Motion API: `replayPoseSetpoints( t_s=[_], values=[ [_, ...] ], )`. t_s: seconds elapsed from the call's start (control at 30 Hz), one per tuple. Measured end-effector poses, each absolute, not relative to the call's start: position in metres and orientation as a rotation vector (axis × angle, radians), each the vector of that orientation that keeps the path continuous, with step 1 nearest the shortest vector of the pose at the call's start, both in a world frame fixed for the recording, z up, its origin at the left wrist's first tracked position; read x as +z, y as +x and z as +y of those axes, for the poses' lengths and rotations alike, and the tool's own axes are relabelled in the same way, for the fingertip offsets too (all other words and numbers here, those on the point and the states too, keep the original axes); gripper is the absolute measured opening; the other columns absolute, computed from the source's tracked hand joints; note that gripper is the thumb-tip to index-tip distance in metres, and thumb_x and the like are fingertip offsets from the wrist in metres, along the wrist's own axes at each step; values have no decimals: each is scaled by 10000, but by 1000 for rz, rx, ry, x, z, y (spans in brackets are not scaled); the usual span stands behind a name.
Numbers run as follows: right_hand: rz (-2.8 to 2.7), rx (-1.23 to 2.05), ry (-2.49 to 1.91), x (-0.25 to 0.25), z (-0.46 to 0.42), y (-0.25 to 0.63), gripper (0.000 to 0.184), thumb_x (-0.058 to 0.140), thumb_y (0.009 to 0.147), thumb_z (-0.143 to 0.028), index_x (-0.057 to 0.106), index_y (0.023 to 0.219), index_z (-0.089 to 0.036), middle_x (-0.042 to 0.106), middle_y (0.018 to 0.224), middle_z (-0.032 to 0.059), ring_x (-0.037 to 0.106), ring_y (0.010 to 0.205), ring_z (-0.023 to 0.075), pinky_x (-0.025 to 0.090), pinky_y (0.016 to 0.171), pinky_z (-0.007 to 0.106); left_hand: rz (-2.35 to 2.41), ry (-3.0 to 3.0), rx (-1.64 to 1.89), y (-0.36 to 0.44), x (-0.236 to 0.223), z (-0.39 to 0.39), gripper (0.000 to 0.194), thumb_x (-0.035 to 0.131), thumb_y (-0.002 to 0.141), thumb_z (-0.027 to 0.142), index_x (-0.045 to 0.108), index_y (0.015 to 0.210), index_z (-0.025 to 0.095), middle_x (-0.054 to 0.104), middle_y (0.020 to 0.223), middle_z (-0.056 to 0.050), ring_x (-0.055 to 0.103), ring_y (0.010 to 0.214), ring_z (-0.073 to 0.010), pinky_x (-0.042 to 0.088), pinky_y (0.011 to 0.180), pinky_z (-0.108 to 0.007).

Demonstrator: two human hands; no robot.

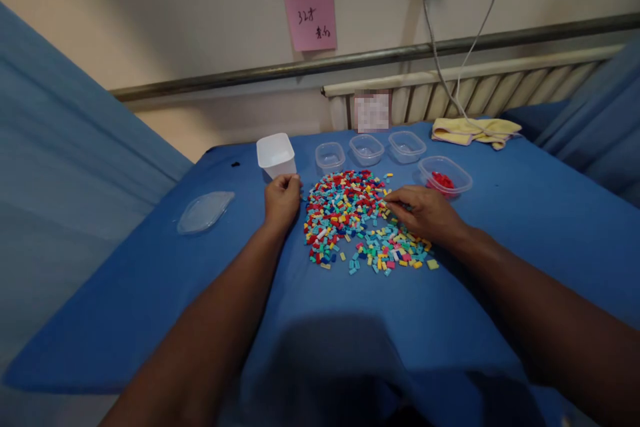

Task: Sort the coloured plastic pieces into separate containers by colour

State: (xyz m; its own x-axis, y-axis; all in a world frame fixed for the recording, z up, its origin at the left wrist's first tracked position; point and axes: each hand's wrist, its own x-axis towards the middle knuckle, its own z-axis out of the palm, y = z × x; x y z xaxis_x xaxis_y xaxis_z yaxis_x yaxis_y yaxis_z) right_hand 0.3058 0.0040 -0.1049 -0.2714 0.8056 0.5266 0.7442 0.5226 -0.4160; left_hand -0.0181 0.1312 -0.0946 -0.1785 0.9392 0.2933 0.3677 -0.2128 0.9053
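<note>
A heap of small coloured bricks [350, 213], red, blue, yellow, teal and white, lies on the blue-covered table [500, 240]. My left hand [281, 200] rests at the heap's left edge, fingers curled shut, just below a white square tub [276, 155]. My right hand [425, 212] lies on the heap's right side, its fingertips pinched among the bricks. What the pinch holds is too small to name. A clear tub with red bricks [444, 177] stands just beyond my right hand.
Three clear tubs [367, 149] stand in a row behind the heap. A clear lid [205, 211] lies at the left. A yellow cloth [475, 131] and a grey cable [450, 80] are at the back right, in front of a radiator. Blue fabric rises on both sides.
</note>
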Motion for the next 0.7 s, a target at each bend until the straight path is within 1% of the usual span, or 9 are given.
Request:
replayPoseSetpoints(
  t_s=[0.07, 0.13, 0.2, 0.33, 0.47, 0.6, 0.7],
  values=[
    [-2053, 166, -1255, -100, 10, 305, 157, 662, 1052, -276, 806, 1083, -222, 840, 1037, 81, 777, 941, 239, 567, 862, 352, 1510, 1607, 1394, -18, -100, 135, 297, 674, 906, 455, 738, 818, 178, 709, 752, -28, 558, 597, -146, 442, 604, -276],
    [-2114, 206, -1279, -92, 20, 301, 157, 669, 1037, -256, 812, 1096, -230, 840, 1070, 77, 773, 969, 235, 553, 869, 339, 1476, 1670, 1377, -17, -104, 135, 312, 678, 911, 467, 746, 807, 181, 721, 759, -31, 561, 612, -146, 445, 607, -270],
    [-2234, 243, -1331, -83, 32, 293, 170, 667, 1028, -249, 823, 1095, -240, 840, 1084, 69, 766, 991, 236, 533, 864, 329, 1456, 1665, 1366, -17, -104, 133, 307, 690, 901, 467, 754, 812, 179, 725, 759, -28, 553, 598, -140, 436, 587, -265],
    [-2430, 293, -1477, -69, 49, 278, 197, 672, 1018, -287, 837, 1122, -254, 840, 1106, 60, 755, 1022, 253, 497, 825, 317, 1428, 1564, 1342, -16, -100, 130, 297, 712, 879, 461, 760, 820, 174, 716, 730, -18, 516, 531, -125, 408, 538, -267],
    [-2508, 278, -1567, -64, 49, 271, 247, 673, 985, -266, 829, 1177, -271, 835, 1157, 67, 745, 1049, 257, 473, 797, 302, 1414, 1606, 1298, -17, -101, 131, 285, 704, 893, 440, 753, 787, 180, 720, 720, -17, 539, 552, -130, 420, 555, -268],
    [-2529, 270, -1649, -61, 47, 266, 220, 669, 940, -233, 825, 1092, -264, 832, 1082, 68, 737, 992, 256, 430, 726, 302, 1403, 1658, 1285, -18, -105, 133, 275, 691, 912, 419, 758, 778, 188, 733, 733, -18, 573, 601, -141, 444, 592, -267],
    [-2506, 287, -1631, -62, 48, 264, 180, 659, 932, -227, 807, 1031, -254, 826, 1039, 61, 728, 955, 252, 413, 708, 306, 1413, 1659, 1273, -19, -106, 133, 276, 684, 917, 413, 752, 767, 192, 720, 707, -10, 571, 593, -143, 441, 589, -270]
  ],
)
